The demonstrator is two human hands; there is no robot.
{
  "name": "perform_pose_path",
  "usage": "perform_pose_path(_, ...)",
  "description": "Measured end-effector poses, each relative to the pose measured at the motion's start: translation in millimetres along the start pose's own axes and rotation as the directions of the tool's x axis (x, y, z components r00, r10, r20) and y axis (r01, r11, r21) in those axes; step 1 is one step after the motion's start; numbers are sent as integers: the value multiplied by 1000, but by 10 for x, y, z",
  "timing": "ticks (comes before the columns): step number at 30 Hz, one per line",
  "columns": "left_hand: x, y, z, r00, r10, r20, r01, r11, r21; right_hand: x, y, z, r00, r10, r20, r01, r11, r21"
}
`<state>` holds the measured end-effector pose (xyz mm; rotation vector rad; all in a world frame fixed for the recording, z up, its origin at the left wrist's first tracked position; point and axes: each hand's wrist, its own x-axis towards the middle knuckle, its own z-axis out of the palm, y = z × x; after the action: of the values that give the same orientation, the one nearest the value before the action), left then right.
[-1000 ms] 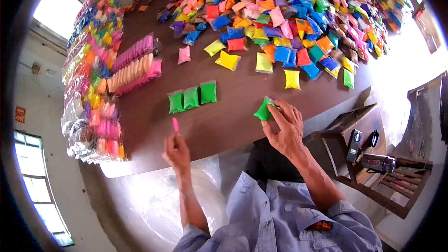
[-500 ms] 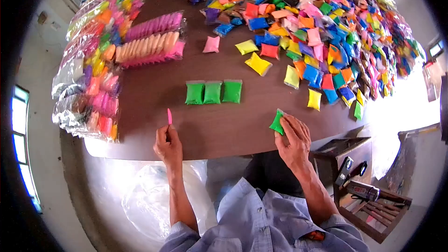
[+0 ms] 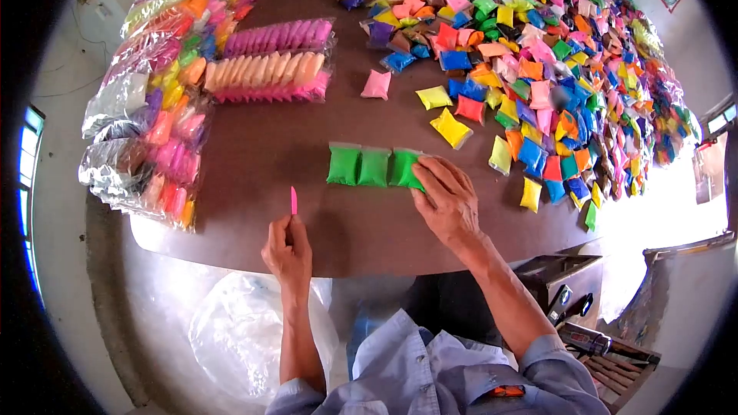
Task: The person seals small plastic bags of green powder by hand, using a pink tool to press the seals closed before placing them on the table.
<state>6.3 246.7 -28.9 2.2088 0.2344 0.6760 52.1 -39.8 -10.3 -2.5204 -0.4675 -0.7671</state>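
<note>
Green packets (image 3: 374, 167), three visible, lie flat in a short row near the middle of the worktop (image 3: 234, 200), in front of the person. Right hand (image 3: 448, 204): fingers partly curled, with thumb and fingertips at the outer edge of the right-hand packet (image 3: 403, 167); whether they grip it, press it or cover another packet cannot be told. Left hand (image 3: 288, 246): closed in a pinch around the lower end of a slim pink stick (image 3: 294, 200), whose tip points away from the person, well apart from the row. Beyond lie a loose heap of coloured packets (image 3: 540, 94) and, to the left, clear bags of peach and pink packets (image 3: 265, 71).

Likely faults: a sideways push by the right fingers could skew the row or ride one soft packet over its neighbour; a hard pinch could strain a seal. Orientation: the row's long axis runs left to right across the person's front; each packet stands slightly longer than wide, its clear edge facing away from the person.
</note>
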Motion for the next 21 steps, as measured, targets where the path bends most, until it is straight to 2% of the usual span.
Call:
perform_pose_path(3,1,9,-8,1000,-29,5,30,999,-15,83,-23,74,1000,-20,21,20,1000,14)
perform_pose_path(5,4,-18,-9,1000,18,4,-18,1000,-18,104,-24,99,997,-23,67,21,999,33)
perform_pose_path(13,-17,-73,38,997,53,-58,-52,998,22,14,26,196,998,-37,58,36,999,24)
perform_pose_path(14,-21,-108,19,992,118,-36,-116,992,57,9,44,181,997,-63,50,61,997,37)
perform_pose_path(16,-42,-152,10,998,64,-1,-64,998,-2,-22,53,179,998,-31,54,25,995,99)
perform_pose_path(18,-67,-348,62,999,32,14,-33,999,22,-31,8,120,999,9,34,-12,996,91)
perform_pose_path(21,-38,-169,30,986,167,0,-167,984,60,-55,-11,65,998,55,7,-55,987,151)
